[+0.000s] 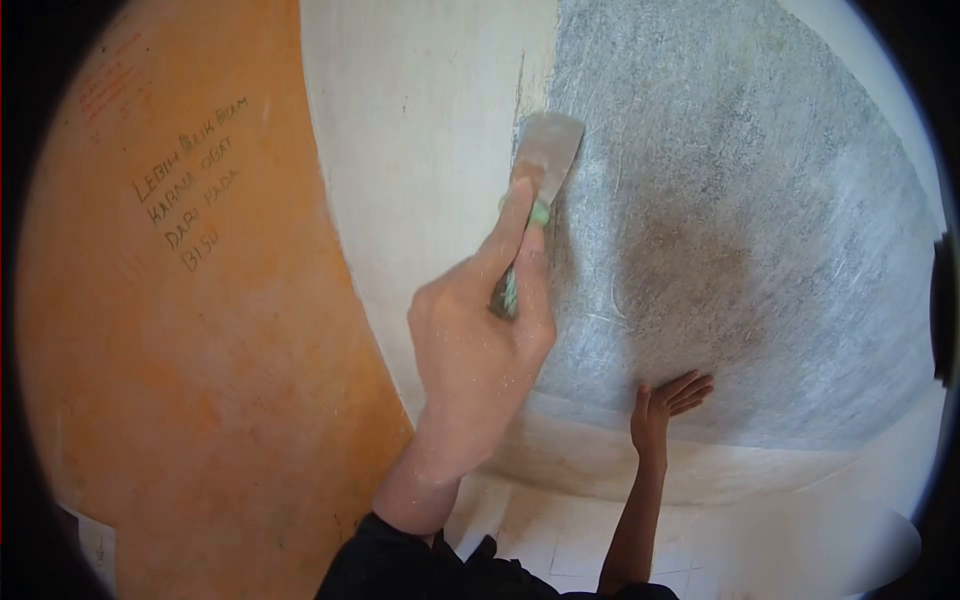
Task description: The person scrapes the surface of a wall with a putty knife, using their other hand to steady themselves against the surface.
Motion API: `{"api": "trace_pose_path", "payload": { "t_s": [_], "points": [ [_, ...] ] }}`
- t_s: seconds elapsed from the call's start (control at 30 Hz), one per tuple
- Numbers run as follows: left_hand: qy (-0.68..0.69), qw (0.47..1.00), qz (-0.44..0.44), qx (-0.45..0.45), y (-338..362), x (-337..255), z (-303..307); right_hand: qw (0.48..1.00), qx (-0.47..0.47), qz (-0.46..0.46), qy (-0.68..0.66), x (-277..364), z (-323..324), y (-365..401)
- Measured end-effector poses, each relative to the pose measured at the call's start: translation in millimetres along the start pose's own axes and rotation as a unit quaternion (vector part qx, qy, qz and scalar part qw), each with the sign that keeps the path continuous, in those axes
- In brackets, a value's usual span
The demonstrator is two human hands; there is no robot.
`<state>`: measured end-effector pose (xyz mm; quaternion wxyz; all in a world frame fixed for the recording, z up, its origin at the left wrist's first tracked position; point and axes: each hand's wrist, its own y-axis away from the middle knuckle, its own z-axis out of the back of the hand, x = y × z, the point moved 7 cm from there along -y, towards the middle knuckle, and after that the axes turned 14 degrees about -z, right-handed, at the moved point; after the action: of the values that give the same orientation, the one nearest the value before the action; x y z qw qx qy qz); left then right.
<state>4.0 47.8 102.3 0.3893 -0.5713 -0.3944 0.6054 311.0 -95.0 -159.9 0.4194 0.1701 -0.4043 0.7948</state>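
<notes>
My left hand is closed around the green handle of a putty knife, index finger stretched along it toward the blade. The wide metal blade lies at the border between the cream wall strip and the grey, rough-textured wall surface. A thin dark scratch runs up the cream paint just above the blade. Lower and to the right, my right hand has its fingers extended against the lower part of the grey surface and holds nothing. Pale specks dot the back of my left hand.
An orange wall with handwritten lettering fills the left side. A pale tiled floor shows at the bottom. Something dark stands at the right edge, and a white piece at lower left.
</notes>
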Motion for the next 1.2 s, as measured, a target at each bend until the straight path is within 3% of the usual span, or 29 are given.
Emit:
{"api": "trace_pose_path", "payload": {
  "t_s": [0.13,0.23,0.3,0.5,0.53,0.57,0.63,0.77,0.83,0.87,0.9,1.0,1.07,1.1,1.17,1.2],
  "points": [
    [0.001,1.0,0.009,-0.003,20,17,2,1.0,0.007,-0.006,0.003,3,-2,0],
    [0.014,0.999,-0.035,-0.012,22,12,4,1.0,0.011,-0.001,0.002,0,-3,0],
    [-0.013,0.999,0.039,0.017,1,-1,8,1.0,0.01,0.002,0.005,-2,-3,1],
    [-0.005,0.999,0.038,0.014,21,11,7,1.0,0.017,-0.008,-0.006,7,-4,-1],
    [0.022,0.998,-0.022,-0.047,6,11,4,1.0,0.018,-0.01,0.0,5,-3,1],
    [0.022,0.998,-0.021,-0.05,6,8,8,1.0,0.017,-0.007,0.002,4,0,0],
    [0.026,0.996,0.087,0.02,-1,7,13,0.999,0.031,-0.024,-0.013,4,-2,0],
    [0.008,0.999,0.036,0.009,14,16,12,1.0,0.017,-0.015,-0.007,5,-8,-4],
    [0.012,0.995,0.097,0.031,4,14,4,1.0,0.024,-0.017,-0.006,1,-6,-1],
    [-0.002,1.0,0.027,0.001,3,8,7,1.0,0.025,-0.012,-0.002,1,-4,-3],
    [-0.005,1.0,0.028,-0.003,1,10,13,1.0,0.024,-0.011,-0.005,4,-6,-5],
    [0.027,0.993,0.101,0.05,18,27,7,1.0,0.023,-0.015,0.005,-3,-1,1],
    [0.005,0.998,-0.056,-0.026,23,27,8,1.0,0.015,-0.017,-0.003,4,-10,-1],
    [0.008,0.998,-0.053,-0.024,18,19,10,1.0,0.017,-0.018,-0.006,3,-8,0],
    [0.045,0.994,0.095,0.033,2,16,11,1.0,0.019,-0.016,-0.006,2,-3,-4],
    [0.052,0.991,0.113,0.051,2,19,13,1.0,0.024,-0.011,-0.011,5,-5,-5]
  ]
}}
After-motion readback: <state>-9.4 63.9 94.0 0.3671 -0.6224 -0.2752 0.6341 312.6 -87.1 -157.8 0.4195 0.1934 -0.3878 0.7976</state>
